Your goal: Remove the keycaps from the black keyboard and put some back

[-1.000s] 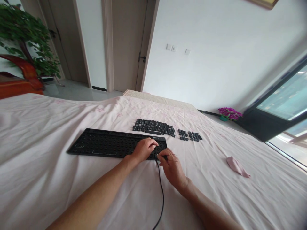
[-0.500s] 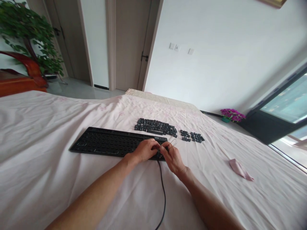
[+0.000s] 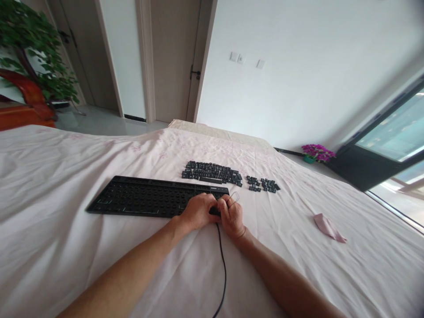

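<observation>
A black keyboard (image 3: pixel 139 198) lies on the pink-white sheet, most of its keycaps off. My left hand (image 3: pixel 200 211) rests over its right end, thumb and fingers curled together; whatever they pinch is hidden. Beside it, also at the right end, my right hand (image 3: pixel 231 216) is closed on a thin wire keycap puller (image 3: pixel 235 196), whose loop sticks out past the fingers. The two hands' fingertips nearly meet. Behind the keyboard, loose black keycaps (image 3: pixel 212 172) are laid out in rows, with smaller keycap groups (image 3: pixel 270 185) to their right. A black cable (image 3: pixel 222 260) runs toward me.
A pink cloth (image 3: pixel 329 228) lies on the sheet (image 3: pixel 281 265) at right. Beyond the bed stand a potted plant (image 3: pixel 39 57), a red wooden chair (image 3: pixel 29 99), doors (image 3: pixel 172 57) and purple flowers (image 3: pixel 318 152).
My right hand has turned, its fingers now curled in more tightly at the keyboard's right end. The left hand stays nearly in place. The whole view has shifted slightly.
</observation>
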The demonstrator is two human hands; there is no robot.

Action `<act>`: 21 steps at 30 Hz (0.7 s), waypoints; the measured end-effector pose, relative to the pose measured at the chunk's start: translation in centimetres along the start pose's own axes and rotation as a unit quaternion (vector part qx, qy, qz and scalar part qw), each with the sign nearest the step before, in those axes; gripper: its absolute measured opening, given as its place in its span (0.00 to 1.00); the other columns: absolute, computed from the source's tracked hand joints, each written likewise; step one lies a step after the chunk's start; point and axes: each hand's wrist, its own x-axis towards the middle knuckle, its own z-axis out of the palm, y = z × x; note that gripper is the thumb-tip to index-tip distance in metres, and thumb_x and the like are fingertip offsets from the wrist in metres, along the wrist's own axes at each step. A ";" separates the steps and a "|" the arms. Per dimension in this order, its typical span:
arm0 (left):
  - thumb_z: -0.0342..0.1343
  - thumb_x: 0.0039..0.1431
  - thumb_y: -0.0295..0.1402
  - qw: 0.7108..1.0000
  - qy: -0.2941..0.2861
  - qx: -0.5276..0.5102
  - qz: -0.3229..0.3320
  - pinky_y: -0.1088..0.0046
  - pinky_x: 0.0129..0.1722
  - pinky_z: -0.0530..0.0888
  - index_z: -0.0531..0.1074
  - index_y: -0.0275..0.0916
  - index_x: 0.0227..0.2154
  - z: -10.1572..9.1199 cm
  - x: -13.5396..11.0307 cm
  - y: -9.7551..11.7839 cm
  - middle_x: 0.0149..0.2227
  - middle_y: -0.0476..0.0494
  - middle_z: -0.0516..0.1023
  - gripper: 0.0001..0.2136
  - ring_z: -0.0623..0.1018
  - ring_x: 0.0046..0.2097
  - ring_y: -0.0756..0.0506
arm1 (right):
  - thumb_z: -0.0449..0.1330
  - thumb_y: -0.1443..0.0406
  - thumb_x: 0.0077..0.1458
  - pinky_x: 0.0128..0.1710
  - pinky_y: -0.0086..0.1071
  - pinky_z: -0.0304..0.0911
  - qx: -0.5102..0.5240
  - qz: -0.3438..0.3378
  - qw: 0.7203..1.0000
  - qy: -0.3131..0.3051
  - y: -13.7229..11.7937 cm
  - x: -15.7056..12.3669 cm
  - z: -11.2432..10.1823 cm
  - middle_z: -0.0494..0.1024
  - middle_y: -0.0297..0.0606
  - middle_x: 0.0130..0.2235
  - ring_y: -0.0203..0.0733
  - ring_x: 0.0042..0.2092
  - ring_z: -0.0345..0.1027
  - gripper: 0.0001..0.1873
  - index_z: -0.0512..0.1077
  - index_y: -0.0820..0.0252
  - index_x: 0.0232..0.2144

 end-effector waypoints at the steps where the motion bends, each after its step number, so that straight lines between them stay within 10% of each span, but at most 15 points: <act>1: 0.63 0.48 0.42 1.000 0.003 0.007 -0.005 0.72 0.34 0.65 0.74 0.42 0.29 0.1 0.0 0.1 0.30 0.49 0.76 0.10 0.73 0.35 0.46 | 0.48 0.57 0.63 0.29 0.28 0.58 0.007 0.006 1.000 0.007 0.0 -0.2 0.1 0.72 0.33 0.25 0.36 0.27 0.64 0.18 0.67 0.58 0.25; 12: 0.58 0.55 0.41 0.998 0.033 0.040 -0.032 0.71 0.33 0.64 0.77 0.42 0.30 0.5 -0.4 1.2 0.30 0.48 0.78 0.09 0.73 0.34 0.46 | 0.52 0.58 0.62 0.29 0.28 0.57 -0.018 -0.121 0.991 -0.063 -0.3 1.1 -2.0 0.69 0.34 0.25 0.35 0.28 0.64 0.16 0.66 0.59 0.24; 21: 0.54 0.61 0.38 0.998 0.058 0.026 0.006 0.72 0.35 0.65 0.79 0.44 0.29 0.9 -0.8 1.5 0.33 0.50 0.81 0.10 0.75 0.36 0.47 | 0.49 0.61 0.63 0.25 0.29 0.48 -0.016 -0.139 0.990 -0.007 -0.3 1.6 -0.8 0.59 0.30 0.21 0.31 0.23 0.53 0.21 0.56 0.58 0.18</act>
